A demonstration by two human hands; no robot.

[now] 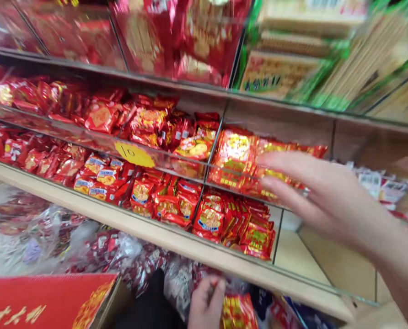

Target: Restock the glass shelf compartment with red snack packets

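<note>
Reaching left over the glass divider, right hand (314, 196) hovers spread, fingers flat, just above gold-red packets (238, 160) in the middle bin; nothing pinched. Left hand (206, 304), low below the shelf edge (176, 242), pinches a red packet (238, 313), lying just to its right.

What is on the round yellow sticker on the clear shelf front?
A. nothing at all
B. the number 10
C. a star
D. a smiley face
B: the yellow sticker on the clear front of the middle shelf has "10" written on it in dark marker, just above the red snack packets.
</note>
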